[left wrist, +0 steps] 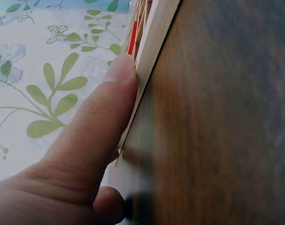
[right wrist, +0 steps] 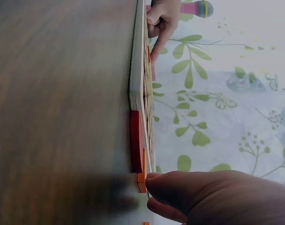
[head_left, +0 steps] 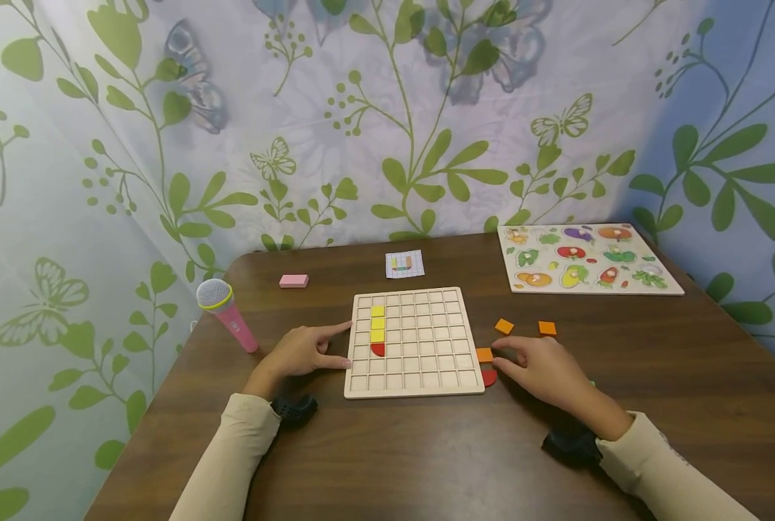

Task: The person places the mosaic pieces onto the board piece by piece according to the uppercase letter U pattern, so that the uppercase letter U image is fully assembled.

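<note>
A wooden grid board (head_left: 426, 362) lies flat on the table. My left hand (head_left: 305, 350) is at its left edge, index finger and thumb extended against the rim, the thumb (left wrist: 107, 108) showing large in the left wrist view. In one column of the board sit yellow squares (head_left: 377, 323) with a red rounded piece (head_left: 378, 349) below them. At the board's right edge lies an orange square (head_left: 485, 355), with a second red rounded piece (head_left: 489, 378) just below. My right hand (head_left: 543, 367) has its thumb and fingertips right at the orange square's outer side, slightly apart.
Two more orange squares, one tilted (head_left: 504, 326) and one straighter (head_left: 546, 328), lie beyond my right hand. A pattern card (head_left: 404, 265) and a pink block (head_left: 294, 281) are behind the board. A pink microphone (head_left: 236, 318) stands left; a vegetable puzzle board (head_left: 595, 286) lies back right.
</note>
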The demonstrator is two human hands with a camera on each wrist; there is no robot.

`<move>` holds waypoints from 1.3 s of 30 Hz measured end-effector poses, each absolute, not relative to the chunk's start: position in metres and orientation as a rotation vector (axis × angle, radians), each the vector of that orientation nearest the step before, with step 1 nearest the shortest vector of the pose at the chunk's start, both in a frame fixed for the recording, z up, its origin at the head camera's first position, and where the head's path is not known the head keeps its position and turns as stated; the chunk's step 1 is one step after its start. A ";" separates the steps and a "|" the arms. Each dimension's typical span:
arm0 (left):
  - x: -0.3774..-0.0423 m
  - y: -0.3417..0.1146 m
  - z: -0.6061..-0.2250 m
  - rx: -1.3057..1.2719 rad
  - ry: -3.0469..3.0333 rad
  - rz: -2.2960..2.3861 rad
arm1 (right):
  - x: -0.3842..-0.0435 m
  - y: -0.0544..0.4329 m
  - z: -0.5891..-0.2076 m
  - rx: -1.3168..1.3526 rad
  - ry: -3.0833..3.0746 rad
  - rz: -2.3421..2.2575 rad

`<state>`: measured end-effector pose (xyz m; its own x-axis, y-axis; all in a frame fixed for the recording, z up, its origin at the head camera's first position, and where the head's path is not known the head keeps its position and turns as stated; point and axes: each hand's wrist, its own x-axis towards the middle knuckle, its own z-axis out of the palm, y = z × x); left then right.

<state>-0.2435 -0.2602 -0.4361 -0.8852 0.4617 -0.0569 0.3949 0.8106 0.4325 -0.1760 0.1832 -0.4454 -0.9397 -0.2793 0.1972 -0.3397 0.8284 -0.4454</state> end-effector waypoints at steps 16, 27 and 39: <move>-0.245 -0.260 -0.437 0.656 2.824 0.619 | -0.175 0.182 -0.449 0.518 -2.861 0.689; -0.243 -0.259 -0.436 0.645 2.826 0.616 | -0.176 0.178 -0.451 0.480 -2.869 0.654; -0.241 -0.258 -0.433 0.649 2.823 0.631 | -0.177 0.176 -0.452 0.473 -2.884 0.624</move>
